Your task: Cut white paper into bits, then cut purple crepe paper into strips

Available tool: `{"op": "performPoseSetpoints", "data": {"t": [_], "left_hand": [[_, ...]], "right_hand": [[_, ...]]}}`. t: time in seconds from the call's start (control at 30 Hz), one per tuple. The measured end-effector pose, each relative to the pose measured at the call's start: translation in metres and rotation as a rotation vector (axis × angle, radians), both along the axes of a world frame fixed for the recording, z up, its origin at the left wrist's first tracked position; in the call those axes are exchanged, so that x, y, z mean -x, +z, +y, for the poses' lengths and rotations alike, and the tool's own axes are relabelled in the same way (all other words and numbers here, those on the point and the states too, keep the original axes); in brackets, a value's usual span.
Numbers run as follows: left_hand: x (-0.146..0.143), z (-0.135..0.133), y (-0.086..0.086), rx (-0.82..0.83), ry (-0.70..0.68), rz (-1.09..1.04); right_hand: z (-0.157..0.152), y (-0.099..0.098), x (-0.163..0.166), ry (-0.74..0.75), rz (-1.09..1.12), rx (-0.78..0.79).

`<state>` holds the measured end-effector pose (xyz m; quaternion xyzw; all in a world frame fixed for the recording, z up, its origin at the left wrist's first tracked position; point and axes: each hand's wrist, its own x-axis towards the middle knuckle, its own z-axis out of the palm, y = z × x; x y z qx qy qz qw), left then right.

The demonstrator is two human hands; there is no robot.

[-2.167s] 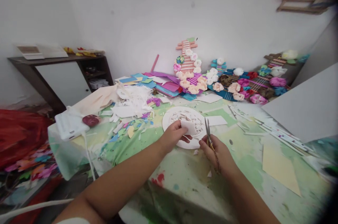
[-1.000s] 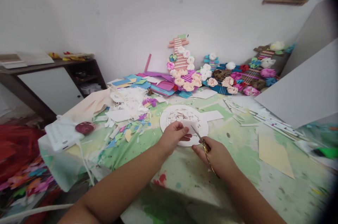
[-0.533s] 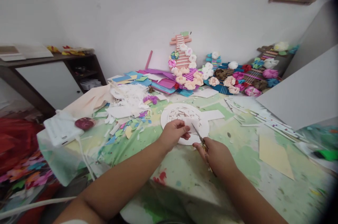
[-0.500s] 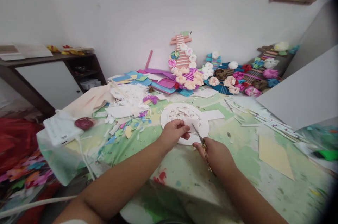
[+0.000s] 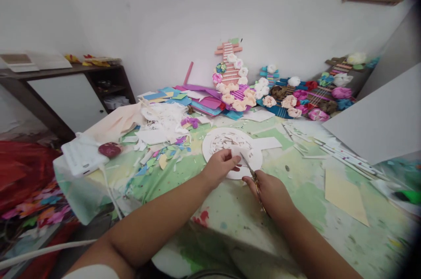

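My left hand [image 5: 221, 166] pinches a small white foam piece [image 5: 237, 152] over a round white plate [image 5: 210, 139] filled with white cuttings. My right hand [image 5: 269, 192] grips small gold-handled scissors [image 5: 250, 172], whose blades point up and left into the edge of the foam piece. Both hands hover just above the paint-stained green table [image 5: 296, 191], close together at the plate's near rim.
Coloured paper scraps [image 5: 158, 158] and white trimmings [image 5: 164, 119] lie left of the plate. Paper-flower crafts [image 5: 286, 99] line the back wall. A grey board [image 5: 378, 121] leans at right, a cream sheet [image 5: 345, 195] lies near it, and a white power strip [image 5: 82, 156] sits at the left edge.
The scissors swung from upright to tilted left and closed in on the white piece. My left hand has kept hold of the piece and shifted slightly over the plate.
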<state>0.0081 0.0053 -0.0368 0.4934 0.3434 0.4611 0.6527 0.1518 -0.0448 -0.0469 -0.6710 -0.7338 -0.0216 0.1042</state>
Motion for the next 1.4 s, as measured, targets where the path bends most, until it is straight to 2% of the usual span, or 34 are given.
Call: {"op": "performPoseSetpoints", "data": {"t": [0.17,0.3,0.37,0.43,0.57,0.63,0.77,0.87,1.03,1.17,1.4], "left_hand": [[-0.002,-0.003,-0.002,0.045,-0.134,-0.15],[-0.008,-0.009,-0.005,0.055,-0.311,-0.122],[-0.01,-0.014,-0.006,-0.002,-0.436,-0.06],[-0.011,-0.019,-0.006,-0.118,-0.5,0.025],[-0.013,-0.03,0.004,-0.4,-0.378,0.206],[-0.016,-0.036,0.012,-0.447,-0.322,0.247],[-0.024,-0.041,0.027,-0.368,-0.318,0.186],[-0.029,-0.042,0.029,-0.317,-0.296,0.106],[-0.029,-0.045,0.015,-0.199,-0.276,0.066],[-0.028,-0.048,0.005,-0.154,-0.258,0.022],[-0.033,-0.049,0.001,-0.111,-0.241,0.052]], "right_hand": [[-0.003,0.0,0.002,-0.004,-0.022,-0.071],[-0.004,0.01,0.004,0.015,-0.003,-0.133],[-0.002,0.014,0.005,0.036,0.028,-0.149],[-0.001,0.018,0.006,0.013,0.057,-0.16],[-0.001,0.025,0.01,-0.04,0.133,-0.107],[-0.001,0.034,0.012,-0.048,0.133,-0.097],[0.0,0.056,0.013,-0.051,0.121,-0.147],[0.001,0.063,0.014,-0.07,0.11,-0.139],[0.001,0.053,0.016,-0.076,0.059,-0.099],[0.0,0.044,0.016,-0.077,0.097,-0.083],[0.003,0.035,0.012,-0.12,0.132,-0.066]]}}
